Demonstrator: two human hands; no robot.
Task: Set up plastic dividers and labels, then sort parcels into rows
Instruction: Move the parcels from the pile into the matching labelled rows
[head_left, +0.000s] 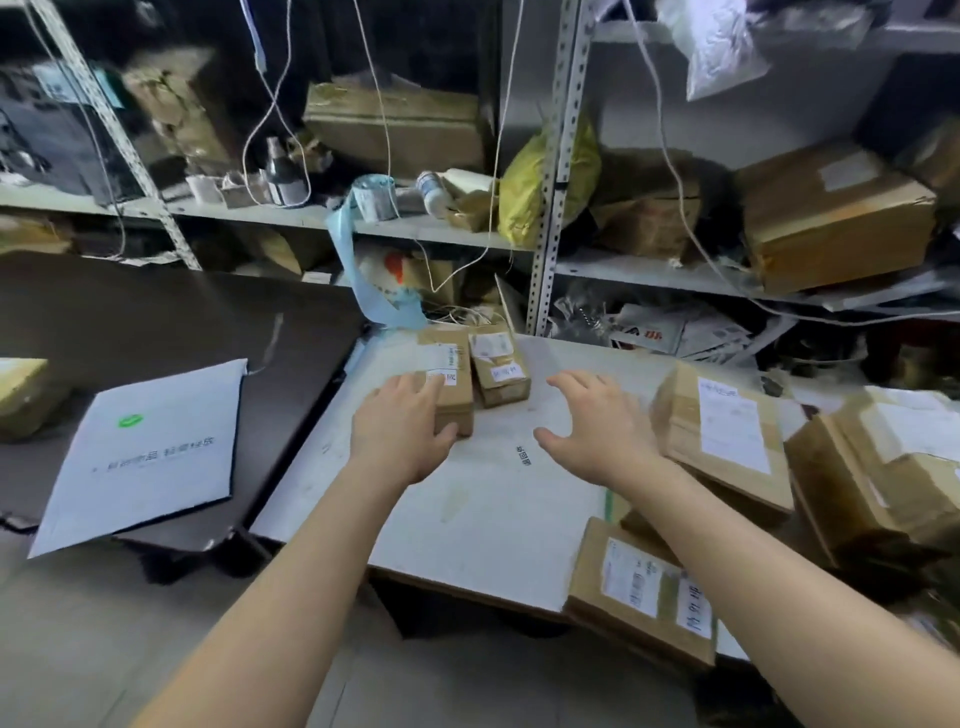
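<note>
The left hand (400, 431) grips a small brown parcel (451, 364) at its near end, its fingers (415, 387) laid over the top and the thumb curled against the near edge. This parcel lies at the far side of the white surface (488, 509), just beside a second small parcel (498, 366). The right hand (602, 426) hovers above the surface with its fingers spread, holding nothing. Larger labelled parcels (722, 431) are heaped to its right. A white mailer (150, 447) lies on the dark surface (156, 322) to the left.
</note>
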